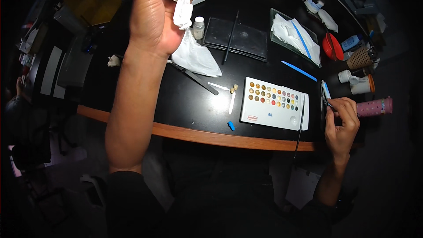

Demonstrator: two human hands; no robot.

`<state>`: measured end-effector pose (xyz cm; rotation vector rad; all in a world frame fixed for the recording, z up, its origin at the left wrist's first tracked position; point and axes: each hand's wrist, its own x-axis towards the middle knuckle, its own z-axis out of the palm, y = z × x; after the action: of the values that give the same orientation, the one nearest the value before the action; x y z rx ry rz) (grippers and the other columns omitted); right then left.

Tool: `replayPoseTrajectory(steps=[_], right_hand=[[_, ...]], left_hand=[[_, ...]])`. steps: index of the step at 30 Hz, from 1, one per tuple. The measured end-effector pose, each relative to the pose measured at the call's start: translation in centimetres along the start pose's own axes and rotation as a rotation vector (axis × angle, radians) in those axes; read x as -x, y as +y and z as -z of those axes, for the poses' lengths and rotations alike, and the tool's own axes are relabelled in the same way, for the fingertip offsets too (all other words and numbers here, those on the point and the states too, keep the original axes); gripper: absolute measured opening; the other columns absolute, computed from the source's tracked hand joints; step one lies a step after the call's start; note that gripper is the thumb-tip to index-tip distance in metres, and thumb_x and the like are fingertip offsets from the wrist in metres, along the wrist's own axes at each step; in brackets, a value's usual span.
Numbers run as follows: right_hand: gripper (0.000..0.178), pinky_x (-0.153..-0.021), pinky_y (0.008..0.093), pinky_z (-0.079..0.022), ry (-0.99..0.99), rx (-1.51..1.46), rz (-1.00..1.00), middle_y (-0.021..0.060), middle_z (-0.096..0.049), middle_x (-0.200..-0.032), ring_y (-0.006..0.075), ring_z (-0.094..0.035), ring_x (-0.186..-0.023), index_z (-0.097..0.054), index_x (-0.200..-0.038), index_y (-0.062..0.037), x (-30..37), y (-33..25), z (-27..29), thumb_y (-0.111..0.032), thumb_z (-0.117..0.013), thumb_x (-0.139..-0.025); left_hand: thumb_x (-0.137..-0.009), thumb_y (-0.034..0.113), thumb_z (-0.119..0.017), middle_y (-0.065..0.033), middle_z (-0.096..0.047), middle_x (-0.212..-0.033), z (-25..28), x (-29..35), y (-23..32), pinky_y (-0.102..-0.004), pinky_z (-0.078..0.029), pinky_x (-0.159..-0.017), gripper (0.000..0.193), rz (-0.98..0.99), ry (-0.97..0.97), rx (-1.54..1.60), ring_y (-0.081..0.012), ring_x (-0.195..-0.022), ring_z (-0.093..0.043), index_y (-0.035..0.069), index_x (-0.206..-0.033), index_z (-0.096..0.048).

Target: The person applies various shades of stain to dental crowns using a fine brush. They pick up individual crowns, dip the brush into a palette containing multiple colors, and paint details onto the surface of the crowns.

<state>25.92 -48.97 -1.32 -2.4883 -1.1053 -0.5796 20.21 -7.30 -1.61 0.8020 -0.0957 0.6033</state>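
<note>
Clenching a crumpled tissue [183, 0] in the left hand [154, 13], raised high at 11 o'clock over the black table [198, 134], fingers curled tight around the wad with a loose end dangling below the palm. Pinching a thin tool [329, 102] in the right hand [341, 123], low at 3 o'clock by the table's near edge, thumb and forefinger closed on its shaft, its tip pointing toward 11 o'clock.

Judging by this, pausing between strokes: holding the tissue ready for wiping while gripping the tool just at 3 o'clock of the paint palette [273, 103]. Calling, for any further move, for a steady pinch and a short reach toward 9 o'clock to the colour wells.

Counting across the head view:
- one palette, white, with many small wells in rows, at 5 o'clock of the table's middle;
- two long dark brushes, one [231, 37] lying across a dark slab [240, 37] at 12 o'clock, one [301, 123] along the palette's 3 o'clock edge;
- one small white-capped bottle [199, 27] just under the left hand;
- one glass tray [277, 15] with more tissue, at 1 o'clock;
- one blue stick [298, 70] beside it;
- one blue cap [231, 126] at 6 o'clock;
- one red bowl [332, 46] and one pink bottle [374, 106] toward 3 o'clock.
</note>
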Motion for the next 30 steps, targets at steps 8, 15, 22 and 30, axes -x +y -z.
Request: replayPoseTrajectory(steps=[8,15,22,30], right_hand=[[0.031,-0.074,0.0390,-0.055,-0.286,-0.331,0.363,0.0120,-0.069,-0.091,0.0301,-0.066,-0.087,-0.073,-0.100,-0.0002,-3.6,-7.2,-2.2,0.007,-0.076,-0.070],[0.007,-0.069,0.0483,-0.058,-0.505,-0.311,0.541,0.0192,-0.067,-0.086,0.0370,-0.071,-0.084,-0.068,-0.083,0.0012,-9.0,-15.4,-9.6,-0.006,-0.065,-0.083],[0.022,-0.071,0.0516,-0.058,-0.543,-0.096,0.351,0.0199,-0.067,-0.087,0.0417,-0.070,-0.081,-0.069,-0.091,0.0019,-10.8,-19.4,-12.7,-0.020,-0.073,-0.090],[0.018,-0.065,0.0483,-0.060,-0.453,-0.079,0.306,0.0240,-0.069,-0.089,0.0393,-0.074,-0.080,-0.067,-0.094,0.0055,-10.9,-21.1,-13.2,-0.011,-0.069,-0.090]], left_hand=[[-0.098,0.008,-0.061,-0.0152,-0.061,-0.094,2.5,-1.9,1.8,-0.0297,-0.047,-0.068,0.013,-0.099,0.080,0.029,-0.0203,-0.075,-0.056,-0.005,-0.095,-0.057],[-0.093,0.005,-0.068,-0.0252,-0.070,-0.112,4.0,-3.0,0.7,-0.0375,-0.059,-0.105,0.025,-0.171,0.201,0.030,-0.0305,-0.108,-0.072,-0.014,-0.108,-0.064],[-0.091,-0.001,-0.065,-0.0273,-0.071,-0.103,1.2,-1.4,-1.2,-0.0452,-0.064,-0.092,0.015,-0.213,0.264,-0.016,-0.0357,-0.095,-0.075,-0.007,-0.104,-0.059],[-0.092,0.000,-0.065,-0.0251,-0.073,-0.100,0.3,-0.5,-1.3,-0.0404,-0.064,-0.092,0.013,-0.158,0.229,-0.025,-0.0311,-0.092,-0.076,-0.001,-0.103,-0.057]])
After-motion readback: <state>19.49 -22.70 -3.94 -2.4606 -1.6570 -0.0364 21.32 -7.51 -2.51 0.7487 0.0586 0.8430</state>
